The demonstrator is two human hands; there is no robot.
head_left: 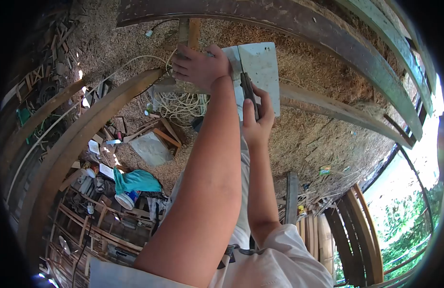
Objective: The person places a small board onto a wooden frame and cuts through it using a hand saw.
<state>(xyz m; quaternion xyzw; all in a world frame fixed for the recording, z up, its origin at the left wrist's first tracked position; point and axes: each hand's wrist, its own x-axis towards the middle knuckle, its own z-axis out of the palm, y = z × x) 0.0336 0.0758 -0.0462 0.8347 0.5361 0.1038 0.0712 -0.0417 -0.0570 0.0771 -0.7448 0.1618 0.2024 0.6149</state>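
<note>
A pale, flat board [263, 67] with small dark spots lies across a wooden beam. At its left edge my left hand [200, 67] is spread, fingers apart and pointing left, with nothing in its grip. Below and to the right, my right hand [259, 115] is closed round a dark, narrow tool [248, 91], thumb on one side and fingers on the other. From the tool's upper end a thin dark line runs up to the board's top edge; whether it is a blade or a cut I cannot make out.
The long wooden beam [323, 106] runs right from the board. Curved-looking beams [87, 120] cross the left and top right. Coiled pale cable [181, 106] lies below my left hand on the shavings-covered ground. Lower left are a teal cloth [135, 181], a white bucket [126, 200] and wood scraps.
</note>
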